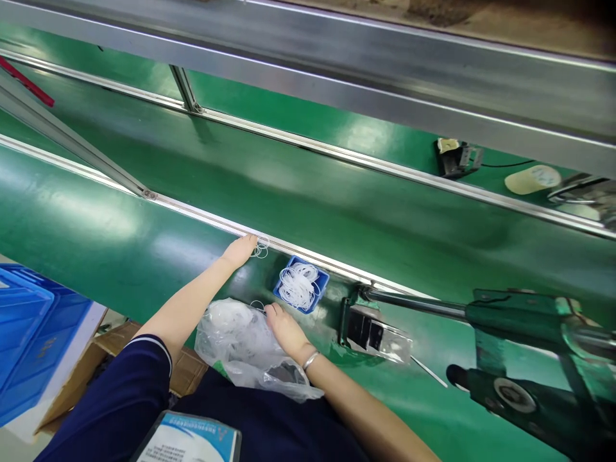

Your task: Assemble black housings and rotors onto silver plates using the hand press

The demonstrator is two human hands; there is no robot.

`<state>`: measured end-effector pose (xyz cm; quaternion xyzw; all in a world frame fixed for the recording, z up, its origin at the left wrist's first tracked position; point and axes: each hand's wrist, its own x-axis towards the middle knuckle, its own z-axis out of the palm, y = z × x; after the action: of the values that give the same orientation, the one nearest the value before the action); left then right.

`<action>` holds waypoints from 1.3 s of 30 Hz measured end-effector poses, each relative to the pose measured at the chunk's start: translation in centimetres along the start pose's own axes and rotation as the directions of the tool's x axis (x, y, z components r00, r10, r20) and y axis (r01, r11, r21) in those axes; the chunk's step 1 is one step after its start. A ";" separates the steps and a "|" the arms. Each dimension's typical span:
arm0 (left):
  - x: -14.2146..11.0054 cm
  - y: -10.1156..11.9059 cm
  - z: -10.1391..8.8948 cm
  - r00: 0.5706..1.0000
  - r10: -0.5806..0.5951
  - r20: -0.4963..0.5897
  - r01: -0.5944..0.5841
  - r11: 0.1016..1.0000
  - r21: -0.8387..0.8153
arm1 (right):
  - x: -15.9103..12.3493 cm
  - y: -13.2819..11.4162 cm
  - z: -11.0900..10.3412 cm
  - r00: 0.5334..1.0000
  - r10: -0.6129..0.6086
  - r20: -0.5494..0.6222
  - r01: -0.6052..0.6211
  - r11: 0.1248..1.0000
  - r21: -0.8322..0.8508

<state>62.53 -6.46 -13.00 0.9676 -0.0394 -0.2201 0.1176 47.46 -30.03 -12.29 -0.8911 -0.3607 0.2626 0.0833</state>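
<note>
Thin white rings hang at the fingertips of my left hand, which is closed on them by the aluminium rail. My right hand is beside a clear plastic bag filled with whitish things that I cannot make out singly. Its fingers are bent together, and a single white ring shows at their tips. Just beyond this hand stands a small blue tray holding a heap of white rings. The bag lies at the front edge of the green bench, close to my body.
To the right stands a green lever press with a metal fixture. The aluminium rail runs along the green bench. Blue crates and a cardboard box are at lower left. A tape roll lies farther back.
</note>
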 end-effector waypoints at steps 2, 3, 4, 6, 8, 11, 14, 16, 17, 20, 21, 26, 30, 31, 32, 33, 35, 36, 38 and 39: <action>0.4 0.7 -0.1 0.999 0.024 0.026 -0.024 1.000 -0.002 | -0.1 0.3 0.6 0.999 0.033 -0.018 -0.033 0.999 0.027; 0.7 1.1 -0.1 0.999 0.026 0.037 -0.026 1.000 -0.001 | 0.0 0.3 0.8 0.999 0.047 -0.026 -0.046 0.998 0.038; 1.1 1.4 -0.1 0.999 0.020 0.044 -0.020 1.000 0.001 | 0.1 0.4 1.0 0.998 0.055 -0.031 -0.054 0.997 0.049; 1.8 2.0 -0.1 0.998 -0.004 0.055 0.003 1.000 0.011 | 0.5 0.3 1.1 0.998 0.056 -0.035 -0.053 0.996 0.068; 2.5 2.4 -0.2 0.998 -0.030 0.056 0.028 0.999 0.020 | 0.9 0.3 1.0 0.999 0.029 -0.037 -0.026 0.996 0.088; 2.7 2.7 -0.4 0.998 -0.056 0.040 0.055 0.998 0.021 | 1.8 0.1 0.5 0.998 -0.034 -0.045 0.039 0.993 0.111; 2.1 2.8 -0.5 0.997 -0.072 0.003 0.072 0.997 -0.001 | 2.9 -0.3 0.2 0.999 -0.026 -0.030 0.029 0.994 0.103; 1.4 2.7 -0.6 0.996 -0.083 -0.033 0.081 0.996 -0.034 | 3.7 -0.6 0.2 1.000 0.029 0.006 -0.029 0.997 0.073; 1.0 2.7 -0.6 0.995 -0.088 -0.052 0.085 0.995 -0.056 | 4.1 -0.7 0.2 0.998 0.055 0.029 -0.057 0.997 0.056; -0.3 2.3 -0.8 0.988 -0.108 -0.107 0.091 0.985 -0.147 | 4.9 -1.2 0.2 0.992 0.098 0.085 -0.100 0.995 0.021; -0.8 2.1 -0.9 0.985 -0.118 -0.125 0.094 0.978 -0.184 | 5.1 -1.4 0.2 0.990 0.103 0.095 -0.106 0.994 0.020; -4.6 1.7 -2.1 0.960 -0.172 -0.223 0.069 0.911 -0.406 | 5.0 -2.1 -1.4 0.993 0.101 0.067 -0.107 0.989 0.100; -8.2 2.3 -3.4 0.951 -0.144 -0.273 -0.035 0.829 -0.558 | 3.1 -1.2 -3.9 0.995 0.066 -0.076 -0.043 0.962 0.270; -8.8 2.6 -3.8 0.951 -0.136 -0.279 -0.056 0.809 -0.585 | 2.3 -0.5 -4.5 0.989 0.084 -0.124 -0.041 0.947 0.319; -9.4 3.0 -4.1 0.951 -0.128 -0.282 -0.074 0.791 -0.608 | 1.6 0.4 -5.1 0.978 0.119 -0.170 -0.049 0.928 0.369; -9.8 3.5 -4.3 0.952 -0.116 -0.282 -0.090 0.775 -0.625 | 1.0 1.5 -5.6 0.963 0.168 -0.209 -0.067 0.905 0.420; -10.0 4.9 -4.7 0.960 -0.074 -0.270 -0.124 0.753 -0.647 | 0.0 4.2 -6.4 0.926 0.283 -0.251 -0.117 0.845 0.522; -9.8 5.8 -4.7 0.965 -0.042 -0.260 -0.143 0.747 -0.650 | -0.3 5.7 -6.7 0.907 0.337 -0.252 -0.143 0.810 0.569; -8.9 8.1 -4.6 0.972 0.040 -0.233 -0.184 0.747 -0.639 | -0.3 8.3 -6.8 0.875 0.425 -0.232 -0.187 0.739 0.647; -8.3 9.4 -4.5 0.972 0.083 -0.220 -0.206 0.753 -0.625 | -0.2 9.4 -6.8 0.862 0.458 -0.219 -0.204 0.708 0.676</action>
<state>56.80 -13.55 -3.37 0.8782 -0.0256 -0.1227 0.4617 56.56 -36.70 -9.60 -0.8937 -0.0594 0.2053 0.3946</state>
